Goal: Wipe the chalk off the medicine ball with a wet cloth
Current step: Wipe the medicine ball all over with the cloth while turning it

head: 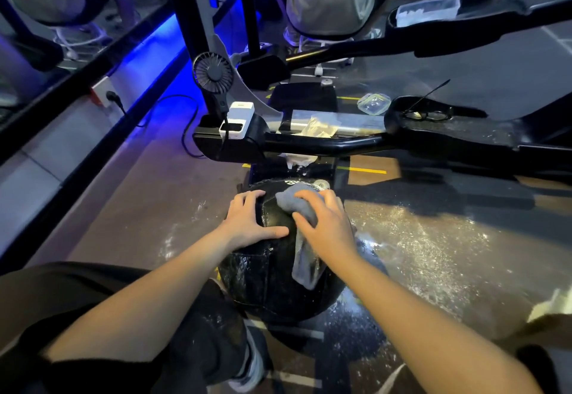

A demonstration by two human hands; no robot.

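At the far left of the frame a dark rail runs diagonally, lit blue from beneath, and a wall socket [103, 94] with a black plug sits in the upper left. A black cable [188, 124] loops from there across the floor toward the middle. Just left of centre, in the upper half, a small round black fan [212, 72] stands clipped on a dark machine frame [325, 143], with a white box-shaped device [236, 121] just below it.

In the lower left the person's dark-clothed leg fills the corner, and the left forearm rises from it to the left hand [250, 223]. That hand lies flat on the upper left of the medicine ball [263, 273], fingers spread and straight, thumb pointing right along the surface. The ball is black, wet and shiny, with pale specks on its near panel; it rests on the floor at the centre of the frame, just in front of the machine frame and between the two hands.

Right of centre, the right hand [325, 226] presses a grey cloth [306, 257] against the top right of the ball. Its fingers curl over the bunched upper part of the cloth, and a loose end hangs down the ball's side below the wrist.

Further right, the floor [433, 245] is wet and glistening, scattered with white specks. In the upper right, a pair of glasses [428, 113] lies on the black frame, near a small clear plastic container [373, 104]. A larger clear tub [427, 11] sits higher up, toward the top right corner.
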